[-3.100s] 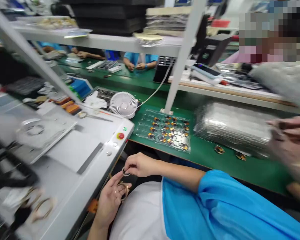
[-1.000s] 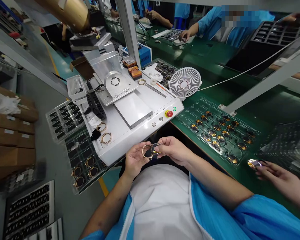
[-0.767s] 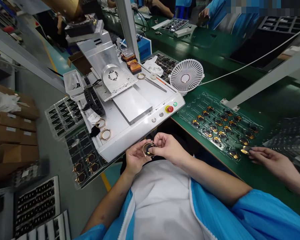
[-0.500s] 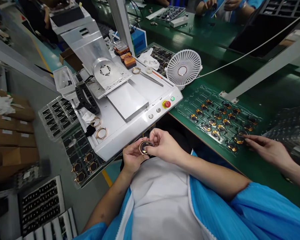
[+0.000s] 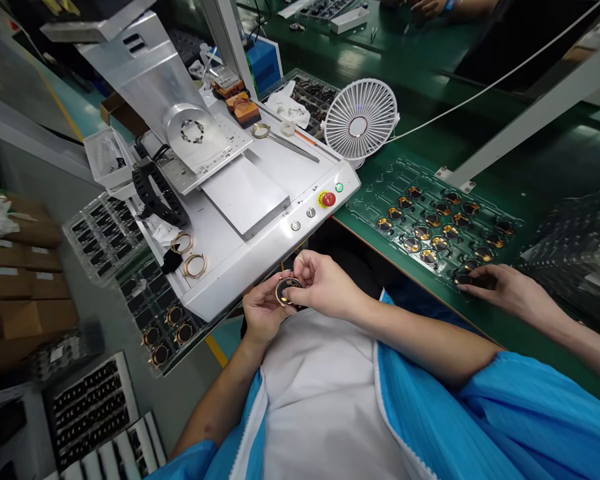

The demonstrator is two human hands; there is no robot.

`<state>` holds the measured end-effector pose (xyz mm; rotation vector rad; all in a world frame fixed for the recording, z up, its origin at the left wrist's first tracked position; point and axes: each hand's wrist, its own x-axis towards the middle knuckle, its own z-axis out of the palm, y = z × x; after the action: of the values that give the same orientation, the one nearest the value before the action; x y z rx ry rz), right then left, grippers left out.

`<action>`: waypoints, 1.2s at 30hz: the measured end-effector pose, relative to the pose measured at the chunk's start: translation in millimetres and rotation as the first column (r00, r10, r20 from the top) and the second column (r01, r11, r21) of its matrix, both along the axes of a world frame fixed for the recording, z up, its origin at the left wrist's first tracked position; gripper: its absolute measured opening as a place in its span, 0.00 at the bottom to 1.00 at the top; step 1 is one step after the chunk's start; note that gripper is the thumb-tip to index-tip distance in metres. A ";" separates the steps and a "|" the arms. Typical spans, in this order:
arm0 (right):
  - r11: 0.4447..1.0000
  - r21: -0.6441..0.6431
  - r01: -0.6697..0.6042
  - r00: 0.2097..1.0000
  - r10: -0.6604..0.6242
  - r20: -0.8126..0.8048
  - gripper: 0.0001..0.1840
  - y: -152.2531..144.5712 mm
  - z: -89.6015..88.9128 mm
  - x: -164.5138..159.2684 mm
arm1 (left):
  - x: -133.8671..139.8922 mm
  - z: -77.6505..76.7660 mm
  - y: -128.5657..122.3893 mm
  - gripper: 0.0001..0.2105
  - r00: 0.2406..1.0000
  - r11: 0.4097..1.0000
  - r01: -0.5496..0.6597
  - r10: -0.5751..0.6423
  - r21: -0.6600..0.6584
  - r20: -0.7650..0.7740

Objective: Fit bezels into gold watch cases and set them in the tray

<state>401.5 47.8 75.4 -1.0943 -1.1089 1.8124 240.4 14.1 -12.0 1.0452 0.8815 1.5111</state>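
Close to my waist I hold a round watch case point(image 5: 283, 292) with a gold rim and a dark face. My left hand point(image 5: 263, 310) is closed round its left side and underside. From the other side my right hand point(image 5: 327, 287) presses its thumb on the dark face, with the fingers curled; whether a smaller part is pinched there is hidden. Two gold watch rings point(image 5: 195, 265) lie at the left corner of the white machine point(image 5: 260, 267) before me. Beyond that corner, a clear tray point(image 5: 145, 313) holds several gold-rimmed watch cases.
At right another person's hand point(image 5: 505, 293) reaches over a clear tray point(image 5: 370, 200) of round dark-and-orange parts. A white fan point(image 5: 363, 123), tweezers point(image 5: 297, 147) and a red emergency button point(image 5: 329, 199) sit ahead. Cardboard boxes point(image 5: 30, 303) stand at left.
The view has shifted slightly. Both my hands keep the watch case, with little finger movement. At right, the other person's hand has moved left and closer to the tray's near edge.
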 end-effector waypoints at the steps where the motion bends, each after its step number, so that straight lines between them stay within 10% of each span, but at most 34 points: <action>1: 1.000 -0.005 -0.002 1.000 0.002 -0.012 0.17 0.2 -0.6 -0.2 | 0.7 0.0 0.1 0.27 1.000 1.000 -0.005 0.005 0.006 0.004; 13: 0.960 -0.241 -0.141 0.989 0.150 0.017 0.32 2.5 -15.5 11.1 | 1.9 -1.0 -4.5 0.26 0.997 0.999 -0.054 0.054 0.004 -0.057; 19: 0.958 -0.249 -0.144 0.987 0.120 -0.108 0.38 -2.9 -29.5 8.0 | -0.8 3.5 -1.8 0.28 0.993 0.998 0.056 -0.056 0.001 -0.105; 26: 0.977 -0.166 -0.136 0.985 0.152 0.085 0.33 36.2 -14.6 -5.2 | -5.0 3.7 2.0 0.23 0.993 0.991 -0.114 0.115 -0.068 0.016; 31: 0.973 -0.046 0.227 0.959 -0.215 0.186 0.19 105.6 4.2 2.4 | -12.7 20.8 -0.7 0.18 0.999 0.997 -0.029 0.030 -0.072 0.012; 36: 0.956 0.017 0.294 0.938 -0.291 0.189 0.16 127.2 15.1 -0.3 | -17.4 32.1 0.6 0.30 0.967 0.993 -0.105 0.112 0.045 -0.227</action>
<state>401.1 175.0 90.5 -1.3836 -0.9826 1.5064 223.0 14.6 20.1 1.2300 1.0930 1.5195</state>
